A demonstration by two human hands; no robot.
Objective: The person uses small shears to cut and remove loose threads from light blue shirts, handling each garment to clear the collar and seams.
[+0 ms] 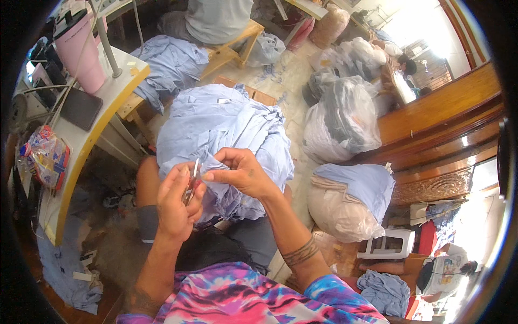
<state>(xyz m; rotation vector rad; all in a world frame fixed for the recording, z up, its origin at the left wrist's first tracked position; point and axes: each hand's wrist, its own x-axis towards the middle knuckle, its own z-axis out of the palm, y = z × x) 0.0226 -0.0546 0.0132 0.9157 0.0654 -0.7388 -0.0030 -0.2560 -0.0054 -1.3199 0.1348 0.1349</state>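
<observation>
In front of me a large heap of light blue cloth garments (224,116) rests at my lap. My left hand (177,202) is closed around a small pair of thread snips (195,168), its metal blades pointing up and a reddish part showing between the fingers. Close beside it, my right hand (242,171) pinches a raised corner of the blue cloth (210,162) between thumb and fingers. The blade tips are next to that corner; whether they touch it I cannot tell.
At left, a yellow-edged table (102,129) bears a pink tumbler (81,51), a dark phone (81,109) and a plastic packet (47,156). Clear plastic bags (342,121) and a cloth-topped sack (345,208) stand at right. A person (216,19) sits on a wooden bench (248,40) ahead.
</observation>
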